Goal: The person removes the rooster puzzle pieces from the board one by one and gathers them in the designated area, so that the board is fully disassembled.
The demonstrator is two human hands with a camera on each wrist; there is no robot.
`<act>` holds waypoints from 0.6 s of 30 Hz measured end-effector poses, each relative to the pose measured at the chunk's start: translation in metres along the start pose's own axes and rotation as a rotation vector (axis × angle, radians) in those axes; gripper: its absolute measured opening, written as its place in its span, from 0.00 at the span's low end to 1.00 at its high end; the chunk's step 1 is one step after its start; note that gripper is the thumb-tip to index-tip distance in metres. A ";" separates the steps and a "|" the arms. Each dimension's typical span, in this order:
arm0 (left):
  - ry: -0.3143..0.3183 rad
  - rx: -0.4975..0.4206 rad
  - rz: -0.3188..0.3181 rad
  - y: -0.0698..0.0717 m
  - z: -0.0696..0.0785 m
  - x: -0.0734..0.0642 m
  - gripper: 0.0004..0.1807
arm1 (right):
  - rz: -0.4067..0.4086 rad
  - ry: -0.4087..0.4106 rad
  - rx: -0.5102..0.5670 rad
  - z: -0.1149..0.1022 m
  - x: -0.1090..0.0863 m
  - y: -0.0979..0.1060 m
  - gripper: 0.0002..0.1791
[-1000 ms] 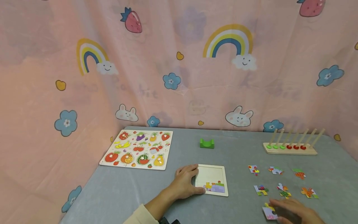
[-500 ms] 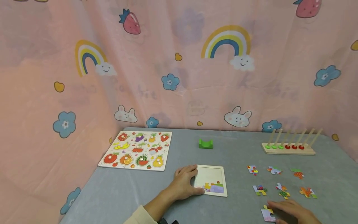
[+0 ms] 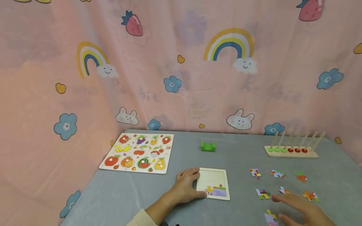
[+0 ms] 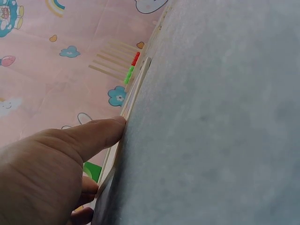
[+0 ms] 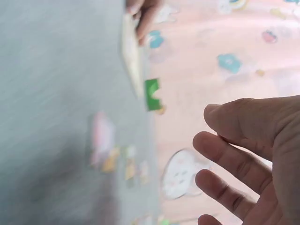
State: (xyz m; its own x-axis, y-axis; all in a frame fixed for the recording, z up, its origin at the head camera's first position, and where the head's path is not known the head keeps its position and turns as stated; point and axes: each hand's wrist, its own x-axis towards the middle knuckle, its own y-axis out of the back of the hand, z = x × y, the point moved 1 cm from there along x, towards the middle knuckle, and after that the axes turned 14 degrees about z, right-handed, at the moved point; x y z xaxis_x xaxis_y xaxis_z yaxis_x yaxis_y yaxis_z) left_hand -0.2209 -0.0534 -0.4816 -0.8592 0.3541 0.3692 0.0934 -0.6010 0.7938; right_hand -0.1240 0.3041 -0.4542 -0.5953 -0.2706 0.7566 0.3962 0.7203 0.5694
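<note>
My left hand holds a square wooden puzzle tray by its left side, thumb on the lower left corner and fingers by the upper left. A few joined lilac, yellow and green pieces fill the tray's bottom. In the left wrist view, the thumb presses the tray's edge. My right hand hovers with parted fingers and nothing in them. Just left of its thumb lies a lilac and yellow jigsaw piece. Several other pieces, such as the orange one, lie beyond in two rows; the hand partly covers one.
A fruit peg puzzle board lies at the back left. Behind the tray stands a green notched block. At the back right is a wooden peg rack with green and red beads. A pink printed curtain hangs behind the table.
My right hand has risen off the lilac and yellow piece, and its fingers have spread. It overlaps the middle piece of the nearer row. My left hand stays on the tray.
</note>
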 end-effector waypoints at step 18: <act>0.006 -0.012 0.002 0.000 0.000 0.001 0.40 | 0.027 -0.059 0.058 -0.063 0.073 -0.010 0.34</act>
State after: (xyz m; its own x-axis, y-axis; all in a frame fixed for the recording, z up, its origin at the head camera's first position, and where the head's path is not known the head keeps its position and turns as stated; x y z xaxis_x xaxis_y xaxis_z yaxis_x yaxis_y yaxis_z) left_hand -0.2216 -0.0529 -0.4816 -0.8620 0.3486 0.3680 0.0894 -0.6101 0.7872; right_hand -0.1272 0.2370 -0.3839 -0.6261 -0.2138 0.7499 0.3726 0.7627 0.5286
